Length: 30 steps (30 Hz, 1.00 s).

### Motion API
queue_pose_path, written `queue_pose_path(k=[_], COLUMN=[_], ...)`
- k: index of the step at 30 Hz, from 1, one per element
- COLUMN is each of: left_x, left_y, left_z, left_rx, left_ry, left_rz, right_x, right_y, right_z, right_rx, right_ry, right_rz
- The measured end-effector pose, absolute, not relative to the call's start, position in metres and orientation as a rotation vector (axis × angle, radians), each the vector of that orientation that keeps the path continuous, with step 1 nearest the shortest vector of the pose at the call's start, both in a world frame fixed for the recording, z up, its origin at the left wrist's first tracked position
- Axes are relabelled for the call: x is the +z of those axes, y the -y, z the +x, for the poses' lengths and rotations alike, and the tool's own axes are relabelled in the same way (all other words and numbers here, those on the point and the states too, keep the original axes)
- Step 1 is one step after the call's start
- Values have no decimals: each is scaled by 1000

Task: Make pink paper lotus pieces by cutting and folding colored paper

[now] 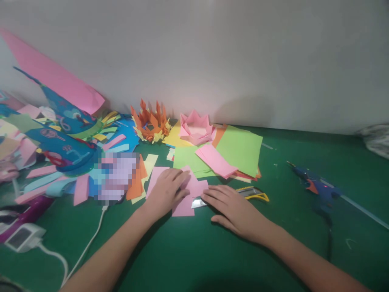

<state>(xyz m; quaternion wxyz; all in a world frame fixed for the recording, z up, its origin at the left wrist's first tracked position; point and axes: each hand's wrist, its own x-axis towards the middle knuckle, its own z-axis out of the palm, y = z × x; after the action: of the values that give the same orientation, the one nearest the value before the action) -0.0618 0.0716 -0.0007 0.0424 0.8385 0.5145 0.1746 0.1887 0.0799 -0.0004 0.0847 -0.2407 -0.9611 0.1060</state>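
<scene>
Pieces of pink paper (184,207) lie on the green table in front of me, some overlapping. My left hand (167,188) rests on them, palm down, with its fingers stretched out and the thumb apart. My right hand (231,205) lies palm down at the right edge of the pink paper, fingers extended. Beneath that hand lies a yellow utility knife (258,195); its blade end shows left of the fingertips and its handle to the right, while the middle is covered. Just behind the hands are folded pink strips (215,161) on green paper sheets (243,148).
A pink folded-paper bowl (196,129) and an orange paper crown (150,123) stand near the wall. Blue cone hats (65,150) and paper strips crowd the left, beside a white cable (99,227). A blue glue gun (319,182) with a glue stick lies right.
</scene>
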Motion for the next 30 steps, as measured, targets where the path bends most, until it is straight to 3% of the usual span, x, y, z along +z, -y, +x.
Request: queue_pose_path(k=[4, 16, 23, 30], left_x=[-9, -9, 9, 5], left_y=[-71, -73, -75, -79], left_z=[-69, -59, -87, -110], left_rx=[569, 1000, 1253, 874], left_ry=[-1874, -1700, -1867, -2086], left_rz=[2400, 1851, 1695, 2148], right_x=[1, -2, -2, 0], right_y=[-80, -80, -81, -106], right_z=[188, 190, 194, 219], right_rx=[289, 289, 217, -186], right_ry=[2859, 2862, 2734, 2299], right_rz=[-699, -683, -661, -1118])
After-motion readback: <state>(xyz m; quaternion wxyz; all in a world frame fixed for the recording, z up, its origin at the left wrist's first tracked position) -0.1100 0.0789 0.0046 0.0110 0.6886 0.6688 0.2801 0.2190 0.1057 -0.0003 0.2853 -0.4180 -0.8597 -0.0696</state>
